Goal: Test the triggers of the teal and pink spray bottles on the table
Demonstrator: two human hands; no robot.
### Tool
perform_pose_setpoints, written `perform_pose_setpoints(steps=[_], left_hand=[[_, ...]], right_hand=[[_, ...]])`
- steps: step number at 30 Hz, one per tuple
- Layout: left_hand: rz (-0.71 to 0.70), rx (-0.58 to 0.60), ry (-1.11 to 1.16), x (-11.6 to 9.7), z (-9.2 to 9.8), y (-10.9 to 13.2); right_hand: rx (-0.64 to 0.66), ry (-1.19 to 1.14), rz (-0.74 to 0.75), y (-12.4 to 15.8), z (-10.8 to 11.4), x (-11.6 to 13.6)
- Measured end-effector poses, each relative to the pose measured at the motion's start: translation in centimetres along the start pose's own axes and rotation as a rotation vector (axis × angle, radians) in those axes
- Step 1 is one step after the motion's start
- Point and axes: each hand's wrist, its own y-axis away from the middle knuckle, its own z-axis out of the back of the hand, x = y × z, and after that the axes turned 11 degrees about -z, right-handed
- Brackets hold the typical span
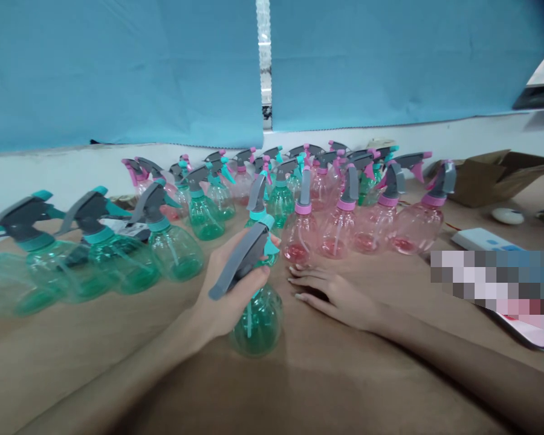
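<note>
Green trigger spray bottles [122, 264] stand left of the left hand [220, 293], which grips a teal-collared spray bottle [258, 329] around its neck, likely for steadiness; the right hand [340, 297] lies empty, fingers extended, near pink-collared spray bottles [374, 228], perhaps rowed for easy reach

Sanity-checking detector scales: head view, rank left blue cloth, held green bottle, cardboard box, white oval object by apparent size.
1. Left blue cloth
2. Held green bottle and cardboard box: too alike to rank, bottle being nearer
3. White oval object
</note>
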Motion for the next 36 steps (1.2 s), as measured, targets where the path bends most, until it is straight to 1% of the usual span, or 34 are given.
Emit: perform_pose_setpoints(steps=[2, 6, 9, 13, 25, 32, 36], left_hand=[[0.005, -0.005, 0.017, -0.03, -0.13, 0.1], [0.061, -0.024, 0.027, 0.42, -0.42, 0.44], [0.046, -0.012, 0.043, 0.7, -0.5, 0.48], [0.003, 0.011, 0.04, 0.48, -0.43, 0.22], [0.053, -0.01, 0.038, 0.85, -0.53, 0.54], [0.036, 0.001, 0.012, 0.53, -0.48, 0.33], [-0.005, 0.0, 0.029, 0.25, -0.47, 0.09]], right_hand=[[0.001, -0.007, 0.0, -0.01, -0.01, -0.06], [0.012, 0.005, -0.004, 0.0, 0.02, -0.06], [0.009, 0.007, 0.0, 0.0, 0.04, -0.01], [0.009, 0.001, 0.001, 0.01, 0.01, -0.04], [-0.001, -0.009, -0.002, 0.07, -0.17, -0.2], [0.018, 0.001, -0.013, 0.05, 0.03, -0.05], [0.006, -0.011, -0.024, 0.04, 0.11, 0.1]])
